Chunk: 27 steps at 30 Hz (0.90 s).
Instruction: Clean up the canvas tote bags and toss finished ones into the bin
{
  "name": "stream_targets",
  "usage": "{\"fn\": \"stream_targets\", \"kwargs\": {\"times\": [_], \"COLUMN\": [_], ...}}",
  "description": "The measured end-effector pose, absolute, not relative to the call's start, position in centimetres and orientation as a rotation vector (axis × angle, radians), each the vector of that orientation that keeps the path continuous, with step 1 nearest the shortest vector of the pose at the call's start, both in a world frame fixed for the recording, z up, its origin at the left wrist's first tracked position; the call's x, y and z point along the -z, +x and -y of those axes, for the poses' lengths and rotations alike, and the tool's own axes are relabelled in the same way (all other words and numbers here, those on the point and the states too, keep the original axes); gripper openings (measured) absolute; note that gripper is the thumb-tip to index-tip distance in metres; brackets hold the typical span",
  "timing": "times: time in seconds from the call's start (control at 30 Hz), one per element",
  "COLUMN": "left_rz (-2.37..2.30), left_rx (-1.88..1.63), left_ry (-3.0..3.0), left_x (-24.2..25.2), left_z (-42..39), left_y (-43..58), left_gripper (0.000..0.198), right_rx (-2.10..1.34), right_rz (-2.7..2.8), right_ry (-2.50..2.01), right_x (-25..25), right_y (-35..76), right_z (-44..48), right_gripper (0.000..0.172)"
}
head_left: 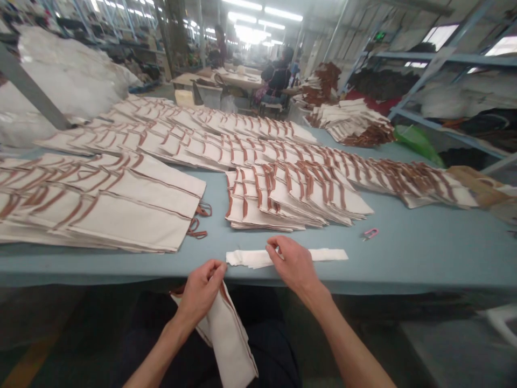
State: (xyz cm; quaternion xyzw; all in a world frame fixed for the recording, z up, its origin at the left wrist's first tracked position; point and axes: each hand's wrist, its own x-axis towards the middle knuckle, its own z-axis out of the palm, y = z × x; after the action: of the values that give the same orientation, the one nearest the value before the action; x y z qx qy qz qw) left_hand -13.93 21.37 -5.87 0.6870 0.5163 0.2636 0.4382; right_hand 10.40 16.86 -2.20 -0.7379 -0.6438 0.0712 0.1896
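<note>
My left hand (204, 288) is closed on a cream fabric piece with brown edging (232, 345), which hangs down over my lap in front of the table edge. At the table's front, my right hand (291, 261) rests over a row of white strips (331, 255), its thumb and fingers curled together. Whatever lies between those fingertips is too small to make out. The strips lie flat and overlap, and the right hand covers their middle. Just beyond the strips sits a stack of cream pieces with brown trim (283, 199).
More overlapping cream pieces (141, 210) lie at the left, with brown loops (197, 226) sticking out. Long rows of them (226, 145) cross the blue table (436, 248). Pink thread snips (370, 234) lie at the right. A person (277, 81) sits farther back.
</note>
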Motion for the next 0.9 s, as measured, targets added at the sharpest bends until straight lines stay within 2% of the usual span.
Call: {"fn": "stream_targets", "kwargs": {"times": [0.2,0.33,0.47,0.67,0.9], "left_rz": [-1.334,-1.368,-1.384,-1.381,-1.369], "left_rx": [-0.63,-0.633,-0.64,-0.609,-0.516], "left_ry": [1.766,1.78,1.793,1.851,1.979], "left_x": [5.8,6.0,6.3,6.0,5.1], "left_z": [-20.2,-20.0,-20.1,-20.1,-19.6], "left_y": [-13.7,-13.9,-14.0,-14.0,-13.8], "left_gripper": [0.036,0.036,0.037,0.035,0.039], "right_rx": [-0.243,-0.245,-0.268,-0.299,-0.311], "right_rz": [1.834,1.863,1.965,2.047,1.954], "right_ry": [-2.091,-2.121,-2.134,-2.15,-2.16], "right_x": [2.8,2.6,2.1,2.3,3.3], "right_y": [5.8,4.1,3.8,3.7,4.0], "right_z": [-15.0,-16.0,-17.4,-18.3,-18.6], "right_gripper": [0.008,0.014,0.02,0.012,0.018]}}
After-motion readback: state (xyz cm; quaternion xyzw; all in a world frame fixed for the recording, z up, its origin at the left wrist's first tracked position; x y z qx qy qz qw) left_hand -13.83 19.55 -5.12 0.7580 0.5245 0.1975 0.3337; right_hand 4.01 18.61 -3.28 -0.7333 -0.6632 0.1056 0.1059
